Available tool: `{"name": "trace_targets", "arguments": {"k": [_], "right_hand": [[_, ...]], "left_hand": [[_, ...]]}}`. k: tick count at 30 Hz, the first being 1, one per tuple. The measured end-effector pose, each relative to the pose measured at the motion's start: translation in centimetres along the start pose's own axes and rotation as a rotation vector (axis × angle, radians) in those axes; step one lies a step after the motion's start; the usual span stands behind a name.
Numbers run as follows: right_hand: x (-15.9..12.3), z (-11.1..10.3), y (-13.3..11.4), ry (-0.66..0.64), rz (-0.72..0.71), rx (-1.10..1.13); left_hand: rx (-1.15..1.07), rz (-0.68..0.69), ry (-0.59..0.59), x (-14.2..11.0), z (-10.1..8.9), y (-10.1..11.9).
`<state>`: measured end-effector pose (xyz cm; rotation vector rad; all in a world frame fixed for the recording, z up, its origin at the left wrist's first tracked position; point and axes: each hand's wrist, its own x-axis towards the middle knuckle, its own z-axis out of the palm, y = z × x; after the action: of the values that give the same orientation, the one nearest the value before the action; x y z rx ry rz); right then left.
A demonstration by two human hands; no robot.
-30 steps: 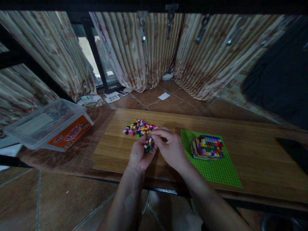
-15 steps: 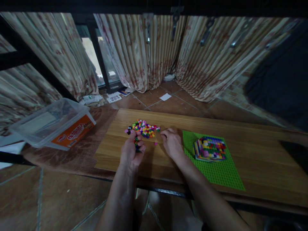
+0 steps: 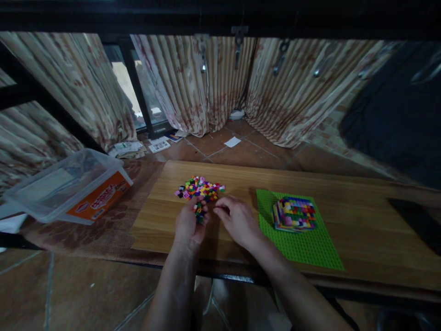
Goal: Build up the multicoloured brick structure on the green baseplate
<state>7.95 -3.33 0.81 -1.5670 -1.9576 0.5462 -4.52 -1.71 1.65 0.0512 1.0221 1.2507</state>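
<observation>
My left hand (image 3: 189,224) is cupped, palm up, with its fingers curled round several small toy bricks (image 3: 199,212) of mixed colours. To its right, my right hand (image 3: 237,220) pinches a small reddish-pink toy brick (image 3: 217,207) between thumb and forefinger, largely covered by the fingertips. Just beyond both hands lies a loose pile of small toy bricks (image 3: 203,186) in many colours. Right of my right hand, a green baseplate (image 3: 306,250) bears a multicoloured brick structure (image 3: 294,214) with stacked walls.
The wooden board (image 3: 155,220) lies on a low table with a brown cloth (image 3: 113,239). A clear plastic tub (image 3: 69,184) with an orange label stands at the left. A dark flat object (image 3: 416,220) rests at the right. Papers (image 3: 159,145) lie on the floor behind.
My right hand has moved left and closer to my left hand. The pink brick that lay alone on the board no longer shows there. The view has shifted slightly.
</observation>
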Motion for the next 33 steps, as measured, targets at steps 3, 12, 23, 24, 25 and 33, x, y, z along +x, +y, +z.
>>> {"name": "trace_targets", "arguments": {"k": [3,12,23,24,25,33], "right_hand": [[-0.7,-1.5,-1.3,0.047,-0.088,0.192],[-4.0,-7.4,-0.3,0.282,-0.052,0.476],[-8.4,-16.8,10.6,0.487,0.308,0.842],[-8.5,-16.9,11.2,0.455,0.329,0.863],[-8.6,-16.9,11.7,0.414,0.351,0.884],[-8.5,-15.3,13.7,0.221,0.465,1.012]], "left_hand": [[-0.043,-0.081,-0.104,-0.1,0.9,-1.5],[-0.074,-0.148,-0.221,-1.3,3.5,-3.8],[0.134,-0.183,-0.299,-2.5,7.7,-8.7],[0.149,-0.174,-0.3,-2.3,7.9,-9.0],[0.163,-0.161,-0.295,-2.2,8.1,-9.1],[0.209,-0.118,-0.286,-0.9,9.2,-10.0]]}}
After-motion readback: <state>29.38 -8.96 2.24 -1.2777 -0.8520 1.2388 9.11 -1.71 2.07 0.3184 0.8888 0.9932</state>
